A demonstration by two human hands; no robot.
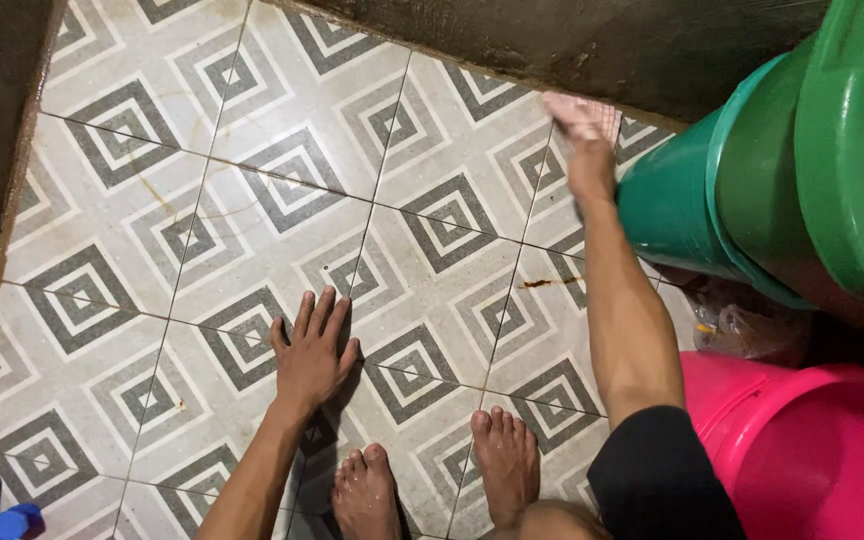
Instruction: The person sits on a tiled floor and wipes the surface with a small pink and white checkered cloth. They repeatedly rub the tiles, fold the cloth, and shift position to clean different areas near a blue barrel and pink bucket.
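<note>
Bare feet (442, 480): standing at the bottom centre of the frame, toes pointing up-frame, both resting on the tiled floor (252, 200).
Left hand (312, 350): lying flat at lower centre, palm down, just above the feet; fingers (324, 310) are spreading open against the tile, grasping nothing.
Right hand (584, 140): reaching to the upper right of the frame, arm extending from a black sleeve; it is blurred, pressing a small pink scrubbing pad (602, 118) onto the floor.
Right fingers: appearing to lie over the pad; whether they are clenching it cannot be told through the blur.
Pad position: at the upper right, near the dark wall base (552, 40) and just beside the green bucket (692, 200).
Green bucket: tilting in from the right edge, nesting with a second green tub.
Pink bucket (812, 450): sitting at the lower right.
Plastic bag (742, 325): lying between the green and pink buckets.
Floor: showing a grey diamond pattern, with a brown smear right of centre.
</note>
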